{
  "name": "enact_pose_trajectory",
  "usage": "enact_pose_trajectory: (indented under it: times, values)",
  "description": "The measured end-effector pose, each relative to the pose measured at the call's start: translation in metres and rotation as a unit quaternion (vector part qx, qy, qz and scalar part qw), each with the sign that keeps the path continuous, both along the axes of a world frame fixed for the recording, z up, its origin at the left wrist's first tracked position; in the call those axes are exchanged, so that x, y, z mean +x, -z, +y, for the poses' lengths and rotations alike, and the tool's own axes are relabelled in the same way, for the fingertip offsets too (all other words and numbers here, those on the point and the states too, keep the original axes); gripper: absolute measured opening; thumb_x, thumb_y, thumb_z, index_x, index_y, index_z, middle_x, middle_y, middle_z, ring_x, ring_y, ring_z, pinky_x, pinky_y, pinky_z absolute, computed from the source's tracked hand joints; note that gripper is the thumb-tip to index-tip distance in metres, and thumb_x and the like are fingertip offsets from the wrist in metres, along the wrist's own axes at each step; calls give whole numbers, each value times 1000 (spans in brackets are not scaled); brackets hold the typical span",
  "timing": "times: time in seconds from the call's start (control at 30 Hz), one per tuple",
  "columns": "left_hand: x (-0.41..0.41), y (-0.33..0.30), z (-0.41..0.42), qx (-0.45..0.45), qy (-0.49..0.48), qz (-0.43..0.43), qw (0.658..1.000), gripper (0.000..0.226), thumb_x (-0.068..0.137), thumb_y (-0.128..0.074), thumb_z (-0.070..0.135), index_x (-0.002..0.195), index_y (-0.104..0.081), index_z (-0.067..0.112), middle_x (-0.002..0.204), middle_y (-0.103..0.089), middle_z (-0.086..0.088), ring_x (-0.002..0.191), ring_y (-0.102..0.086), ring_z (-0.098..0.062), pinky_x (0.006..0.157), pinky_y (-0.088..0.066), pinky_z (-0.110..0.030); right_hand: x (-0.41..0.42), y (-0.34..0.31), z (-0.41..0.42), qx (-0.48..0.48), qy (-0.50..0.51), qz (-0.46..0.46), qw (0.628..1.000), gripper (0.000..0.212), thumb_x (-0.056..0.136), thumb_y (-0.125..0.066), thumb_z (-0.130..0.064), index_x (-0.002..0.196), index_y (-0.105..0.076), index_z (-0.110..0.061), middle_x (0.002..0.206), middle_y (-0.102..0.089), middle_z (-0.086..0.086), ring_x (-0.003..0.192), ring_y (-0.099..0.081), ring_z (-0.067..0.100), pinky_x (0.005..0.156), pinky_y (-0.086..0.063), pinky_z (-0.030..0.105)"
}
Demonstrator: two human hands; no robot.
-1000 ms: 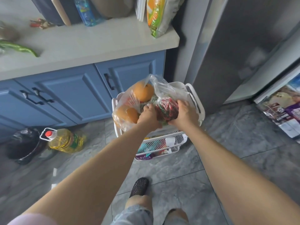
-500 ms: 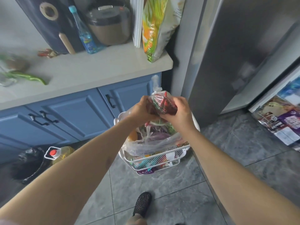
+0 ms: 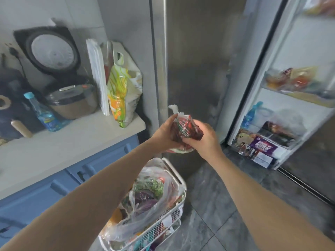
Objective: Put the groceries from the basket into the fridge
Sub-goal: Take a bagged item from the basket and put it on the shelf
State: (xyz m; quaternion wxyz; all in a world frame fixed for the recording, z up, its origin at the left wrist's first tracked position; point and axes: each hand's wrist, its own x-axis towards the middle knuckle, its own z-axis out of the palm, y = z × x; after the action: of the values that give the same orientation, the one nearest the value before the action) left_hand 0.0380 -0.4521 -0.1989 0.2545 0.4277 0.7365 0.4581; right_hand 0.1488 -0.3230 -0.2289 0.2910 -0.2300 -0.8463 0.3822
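A clear knotted bag of red produce [image 3: 184,128] is held between both hands in front of the grey fridge side [image 3: 195,69]. My left hand [image 3: 165,133] grips its left side and my right hand [image 3: 204,140] grips its right side and underside. Below them, on the floor, stands the white wire basket [image 3: 178,180], holding a clear plastic bag of vegetables and oranges [image 3: 145,201] and other packets. The open fridge door [image 3: 297,98] at the right shows shelves with packets and a blue bottle.
A blue cabinet with a pale counter [image 3: 63,142] stands left of the basket, carrying a rice cooker [image 3: 72,100], a blue bottle [image 3: 43,115], a white board and a green-orange bag [image 3: 123,91]. Grey tiled floor [image 3: 217,205] lies between basket and fridge door.
Both hands have lifted the bag of red produce out of the basket, up and to the right toward the fridge. The view has tilted up, showing the open fridge door.
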Motion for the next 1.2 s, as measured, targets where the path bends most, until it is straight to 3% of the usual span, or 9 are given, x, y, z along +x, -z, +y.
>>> enact_pose_trajectory:
  times: [0.13,0.23,0.3,0.4,0.57,0.73,0.87,1.03,1.2]
  values:
    - [24,-28,92,11,47,9,999,111,64,-84,0,149,-15,22,138,-41,2,116,-46,-8,85,-39,-6,45,-35,74,30,63,10,998,71,69,-84,-29,133,-52,-21,111,-54,-5,102,-51,9,87,-39,18]
    - [49,-48,170,40,83,-4,996,111,63,-81,-8,149,-18,20,135,-42,1,119,-49,-12,87,-42,-10,80,-60,142,44,95,28,994,74,69,-84,-28,134,-51,-18,117,-57,0,105,-52,11,90,-39,18]
    - [68,-62,222,53,91,2,994,111,64,-81,-8,150,-17,22,131,-44,3,118,-50,-12,83,-45,-7,101,-78,190,60,108,39,992,73,69,-85,-26,134,-52,-18,117,-56,0,104,-50,9,85,-34,8]
    - [92,-83,294,77,104,9,992,113,65,-83,-3,150,-15,26,131,-46,5,119,-52,-13,94,-48,-26,128,-103,259,83,113,56,989,72,69,-85,-23,133,-53,-19,113,-54,-4,102,-49,8,78,-28,-4]
    - [106,-116,388,94,91,28,991,114,65,-84,0,151,-14,25,133,-42,4,120,-51,-16,88,-52,-41,142,-139,355,91,99,61,989,71,69,-85,-24,133,-53,-21,117,-57,-3,103,-52,8,80,-33,1]
    - [78,-137,460,104,60,61,991,117,61,-87,5,151,-14,20,137,-46,-2,121,-53,-16,93,-51,-46,112,-160,431,108,90,84,987,68,69,-84,-25,130,-55,-22,106,-53,-7,97,-50,8,74,-30,-5]
    - [35,-147,511,124,24,96,987,116,59,-88,4,150,-16,16,139,-46,-8,124,-51,-19,100,-46,-46,65,-173,487,112,67,104,986,68,68,-85,-29,130,-56,-24,109,-56,-5,98,-54,9,76,-31,-3]
    - [-40,-167,579,144,-38,179,972,119,45,-85,39,146,-23,28,133,-49,-9,124,-49,-24,102,-44,-48,-10,-200,554,122,39,140,982,67,68,-85,-30,128,-58,-26,113,-60,-4,101,-56,9,87,-42,16]
    - [-107,-205,644,145,-95,252,952,103,56,-85,22,145,-32,23,122,-48,-11,115,-47,-25,103,-39,-33,-87,-230,623,122,37,165,978,63,67,-84,-31,125,-59,-27,109,-62,-3,100,-59,13,87,-46,24]
